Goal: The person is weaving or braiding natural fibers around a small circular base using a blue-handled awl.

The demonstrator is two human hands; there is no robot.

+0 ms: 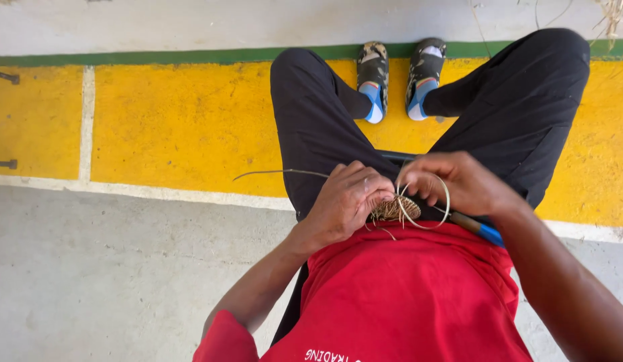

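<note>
Left hand (345, 201) pinches a small coiled fibre weave (394, 210) over the lap, fingers closed on its edge, while the right hand (459, 182) grips a looping pale strand (437, 216) beside it; a blue-handled tool (482, 231) lies across the thigh.

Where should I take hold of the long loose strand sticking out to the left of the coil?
Judging by its pose, pinch the loose strand close to the left hand, coming from above. It is thin and springy, arcing free over the thigh; its far tip would flex away, while near the woven coil it is steadier.
</note>
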